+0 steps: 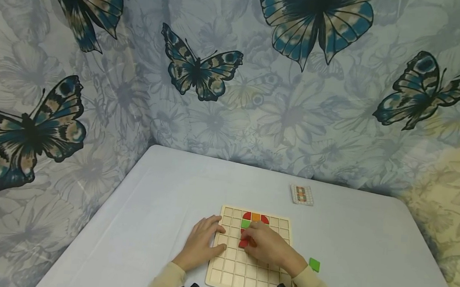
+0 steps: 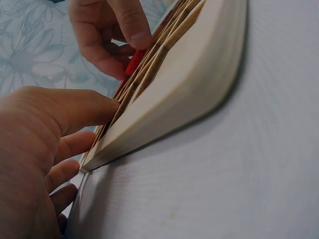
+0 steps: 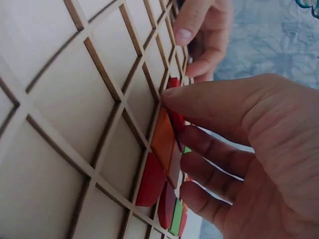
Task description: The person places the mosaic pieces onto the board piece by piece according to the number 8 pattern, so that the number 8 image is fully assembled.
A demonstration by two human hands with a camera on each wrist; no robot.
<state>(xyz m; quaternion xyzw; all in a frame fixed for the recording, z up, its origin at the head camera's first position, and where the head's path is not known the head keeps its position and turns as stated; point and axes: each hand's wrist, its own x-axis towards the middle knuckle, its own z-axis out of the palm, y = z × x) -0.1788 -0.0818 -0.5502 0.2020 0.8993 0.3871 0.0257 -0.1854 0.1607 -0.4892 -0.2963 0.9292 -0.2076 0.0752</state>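
My right hand (image 1: 269, 244) pinches a red tile (image 3: 176, 117) between thumb and fingers, low over the wooden grid board (image 1: 225, 278). Beside that tile in the right wrist view, an orange tile (image 3: 162, 138) and a red round-edged tile (image 3: 151, 183) lie in their cells. Along the board's left edge rests my left hand (image 1: 201, 240), its fingers spread and its thumb touching the rim. At the top of the pattern, an orange square (image 1: 256, 217) sits between two red rounded tiles, with a green tile (image 1: 245, 224) below. My right hand hides other cells.
A loose green tile (image 1: 314, 265) lies on the white table (image 1: 152, 191), right of the board. Farther back is a small stack of pattern cards (image 1: 302, 195). Butterfly-printed cloth hangs behind the table and at its left side.
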